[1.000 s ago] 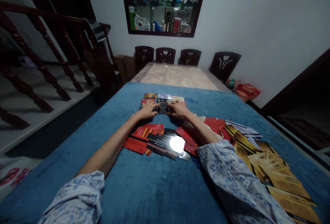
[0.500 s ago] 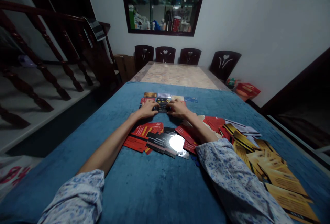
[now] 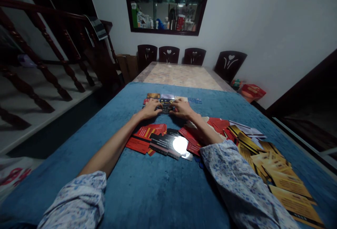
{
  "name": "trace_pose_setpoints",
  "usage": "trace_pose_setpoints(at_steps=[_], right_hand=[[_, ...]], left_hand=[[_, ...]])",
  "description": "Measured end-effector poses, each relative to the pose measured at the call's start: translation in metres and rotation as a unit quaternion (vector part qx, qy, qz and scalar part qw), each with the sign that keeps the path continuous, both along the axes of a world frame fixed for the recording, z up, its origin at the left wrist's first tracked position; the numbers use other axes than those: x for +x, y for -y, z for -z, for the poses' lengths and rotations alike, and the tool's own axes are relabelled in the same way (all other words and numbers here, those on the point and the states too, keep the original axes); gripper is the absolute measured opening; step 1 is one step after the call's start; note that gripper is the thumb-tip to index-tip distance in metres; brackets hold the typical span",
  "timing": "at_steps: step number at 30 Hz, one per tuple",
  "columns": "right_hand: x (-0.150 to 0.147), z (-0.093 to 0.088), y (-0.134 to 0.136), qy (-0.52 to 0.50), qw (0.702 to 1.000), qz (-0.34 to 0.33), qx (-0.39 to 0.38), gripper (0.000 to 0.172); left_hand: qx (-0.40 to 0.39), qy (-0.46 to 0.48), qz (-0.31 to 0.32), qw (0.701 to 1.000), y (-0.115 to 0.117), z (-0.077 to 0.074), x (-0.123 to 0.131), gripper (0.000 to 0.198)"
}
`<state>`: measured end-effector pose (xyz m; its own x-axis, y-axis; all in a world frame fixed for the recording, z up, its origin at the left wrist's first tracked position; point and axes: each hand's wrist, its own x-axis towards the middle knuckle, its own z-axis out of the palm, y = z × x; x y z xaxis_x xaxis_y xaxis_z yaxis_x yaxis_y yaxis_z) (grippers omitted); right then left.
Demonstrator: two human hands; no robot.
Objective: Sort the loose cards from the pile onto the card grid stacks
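My left hand (image 3: 152, 109) and my right hand (image 3: 181, 109) grip the two side edges of a black card (image 3: 166, 109), fingers curled. The black card lies among cards laid out in rows on the blue cloth. Just beyond it is another black card with yellow marks (image 3: 166, 101). The far row holds a gold-brown card (image 3: 153, 96), a pale lilac card (image 3: 167, 96), a cream card and a blue card (image 3: 195, 100). A red card (image 3: 146, 101) shows partly behind my left hand. My fingers hide parts of the near rows.
Nearer me lie fanned red cards (image 3: 139, 144) and black cards (image 3: 163, 144), one reflecting light strongly. Many gold cards (image 3: 286, 176) spread along the right, with more red cards (image 3: 219, 126) beside them. Several dark chairs (image 3: 168, 55) stand beyond the table's marble end (image 3: 181, 74).
Both hands stay at the black card with only slight finger shifts. The whole view has tilted slightly, while the loose cards keep their places.
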<state>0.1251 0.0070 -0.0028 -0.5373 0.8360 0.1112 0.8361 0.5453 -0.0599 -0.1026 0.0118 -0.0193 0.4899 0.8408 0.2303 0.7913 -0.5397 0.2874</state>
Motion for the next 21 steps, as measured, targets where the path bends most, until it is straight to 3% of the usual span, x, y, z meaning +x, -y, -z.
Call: trace_pose_setpoints(at_steps=[10, 21], right_hand=[[-0.01, -0.012, 0.011, -0.025, 0.999, -0.034, 0.025, 0.033], [-0.035, -0.022, 0.034, -0.049, 0.992, -0.114, 0.029, 0.028]], left_hand=[[0.015, 0.017, -0.002, 1.0, 0.017, -0.012, -0.003, 0.02], [0.008, 0.017, -0.005, 1.0, 0.052, -0.013, -0.039, 0.018]])
